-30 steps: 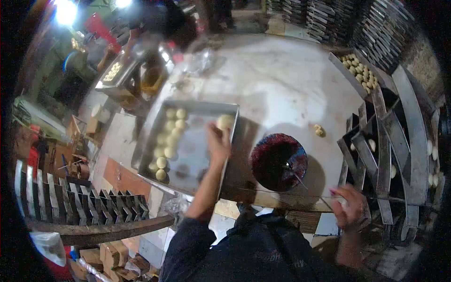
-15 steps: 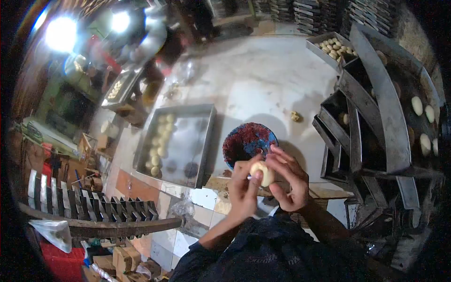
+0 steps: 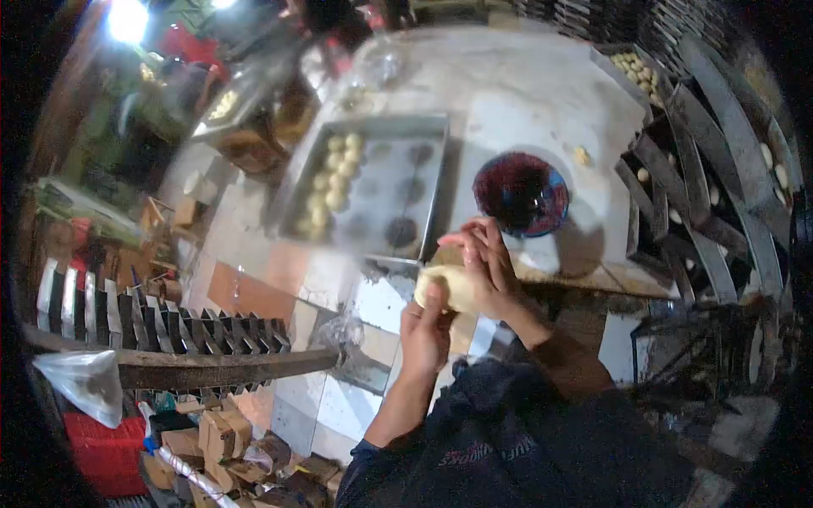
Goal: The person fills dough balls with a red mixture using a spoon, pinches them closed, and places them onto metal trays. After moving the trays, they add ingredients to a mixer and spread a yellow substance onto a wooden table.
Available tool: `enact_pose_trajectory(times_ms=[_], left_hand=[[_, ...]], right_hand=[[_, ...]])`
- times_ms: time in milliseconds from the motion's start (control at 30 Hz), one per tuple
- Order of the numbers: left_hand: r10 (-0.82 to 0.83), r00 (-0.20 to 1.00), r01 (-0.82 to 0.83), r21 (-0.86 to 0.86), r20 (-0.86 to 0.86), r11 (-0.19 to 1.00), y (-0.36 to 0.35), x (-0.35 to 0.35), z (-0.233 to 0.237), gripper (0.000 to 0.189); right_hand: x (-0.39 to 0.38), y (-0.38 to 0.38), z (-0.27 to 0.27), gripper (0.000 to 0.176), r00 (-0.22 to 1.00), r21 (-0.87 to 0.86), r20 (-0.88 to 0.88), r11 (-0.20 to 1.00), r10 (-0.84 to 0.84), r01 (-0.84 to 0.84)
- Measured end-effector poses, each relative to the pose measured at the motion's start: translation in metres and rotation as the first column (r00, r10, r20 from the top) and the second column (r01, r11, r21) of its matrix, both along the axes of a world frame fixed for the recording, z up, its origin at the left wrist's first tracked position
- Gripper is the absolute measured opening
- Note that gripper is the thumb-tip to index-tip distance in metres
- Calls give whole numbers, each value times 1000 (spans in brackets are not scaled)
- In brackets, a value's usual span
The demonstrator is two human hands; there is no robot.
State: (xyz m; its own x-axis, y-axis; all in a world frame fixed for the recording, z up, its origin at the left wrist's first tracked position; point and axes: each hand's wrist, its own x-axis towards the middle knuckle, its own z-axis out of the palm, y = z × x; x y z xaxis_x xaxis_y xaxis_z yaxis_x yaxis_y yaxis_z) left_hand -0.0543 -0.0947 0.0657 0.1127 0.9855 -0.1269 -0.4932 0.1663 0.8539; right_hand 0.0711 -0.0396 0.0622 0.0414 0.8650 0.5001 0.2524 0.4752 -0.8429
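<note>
While left hand (image 3: 426, 335) pinches dough lump (image 3: 449, 288) at frame centre, right hand (image 3: 493, 269) against its right end, fingers extended, can't tell if gripping, bowl (image 3: 560, 191) upper right of centre, tray (image 3: 381, 199) above left

1 camera, head-worn, looking forward and steeply down. Wearer's dark top (image 3: 542, 423) fills bottom centre, close. Left hand (image 3: 425, 337) and right hand (image 3: 489, 267) at short reach, mid-frame. Worktop (image 3: 517, 106) beyond, seen from above, far edge near top. Very wide lens: lines bowed, corners black.
</note>
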Motion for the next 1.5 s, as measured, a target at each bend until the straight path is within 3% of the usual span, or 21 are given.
enact_pose_trajectory(times_ms=[33, 67, 100, 167, 233, 300, 367, 433, 500, 633, 700, 833, 967, 1067, 1133, 1167, 1233, 1300, 1367, 1433, 1500], left_hand=[[39, 997, -37, -25, 66, 999, -1, -7, -10, 34], [-59, 994, 59, -8, -92, 998, -6, -14, -24, 33], [-133, 990, 130, -71, -38, 989, -10, -12, -36, 34], [-180, 955, 233, -223, 235, 947, 0, -27, -33, 39], [-190, 792, 382, -228, 581, 896, 14, -28, -60, 47], [-340, 807, 487, -219, 484, 845, 24, -29, -66, 51], [-375, 808, 505, -206, 455, 838, 34, -27, -71, 52], [-406, 818, 512, -191, 408, 838, 49, -21, -68, 53], [-445, 834, 511, -152, 327, 846, 70, -13, -58, 53], [-484, 862, 507, -230, 150, 831, 101, 19, -65, 51], [-515, 839, 544, -294, 176, 786, 113, 37, -82, 48], [-579, 796, 604, -306, 179, 736, 128, 63, -96, 44], [-642, 763, 633, -282, 72, 721, 133, 71, -105, 44], [-671, 740, 649, -306, 44, 696, 140, 69, -85, 45], [-730, 674, 668, -327, -115, 668, 145, 66, -76, 46], [-734, 669, 673, -325, -117, 665, 145, 68, -75, 46], [-477, 879, 465, -201, -15, 862, 146, 71, -74, 46], [-281, 954, 301, -293, 109, 908, 161, 76, -67, 47], [-186, 971, 223, -302, 148, 927, 175, 87, -65, 46], [-170, 981, 190, -278, 95, 942, 181, 104, -49, 46], [-163, 978, 199, -354, 128, 914, 183, 112, -38, 47]], right_hand=[[-5, 1, -5, 34, 969, 166, 207, 981, -133, 99], [-17, -5, -7, 34, 985, 100, 151, 993, -78, 64], [-24, -12, -11, 34, 995, 36, 90, 999, -32, 28], [-19, -16, -10, 34, 999, -194, 35, 981, 15, -8], [-1, -12, -19, 24, 981, -96, 190, 995, 43, -25], [37, -3, -44, 21, 960, -186, 263, 971, -100, 152], [100, 13, -44, 23, 592, 133, 663, 850, -459, 510], [159, 29, -71, 32, 489, -129, 802, 700, -343, 702], [176, 48, -56, 31, 611, -399, 780, 643, -137, 654], [176, 82, -58, 25, 540, -375, 842, 728, 8, 574], [183, 89, -64, 19, 494, -458, 844, 758, 207, 464], [186, 89, -60, 21, 486, -223, 872, 843, -51, 489], [199, 103, -83, 38, 474, -302, 877, 854, 75, 424], [204, 107, -84, 36, 502, -368, 851, 858, 155, 359], [226, 112, -92, 26, 792, -553, 569, 816, 220, 171], [232, 111, -91, 26, 793, -551, 570, 816, 214, 176], [242, 114, -84, 19, 978, -842, -90, 510, 189, -176], [236, 103, -71, 19, 960, -825, -214, 493, 180, -276], [217, 88, -70, 18, 993, -473, -11, 874, 120, -111], [208, 79, -70, 26, 982, -347, 136, 935, 133, -78], [201, 69, -78, 42, 795, -168, 601, 986, 86, 20]])
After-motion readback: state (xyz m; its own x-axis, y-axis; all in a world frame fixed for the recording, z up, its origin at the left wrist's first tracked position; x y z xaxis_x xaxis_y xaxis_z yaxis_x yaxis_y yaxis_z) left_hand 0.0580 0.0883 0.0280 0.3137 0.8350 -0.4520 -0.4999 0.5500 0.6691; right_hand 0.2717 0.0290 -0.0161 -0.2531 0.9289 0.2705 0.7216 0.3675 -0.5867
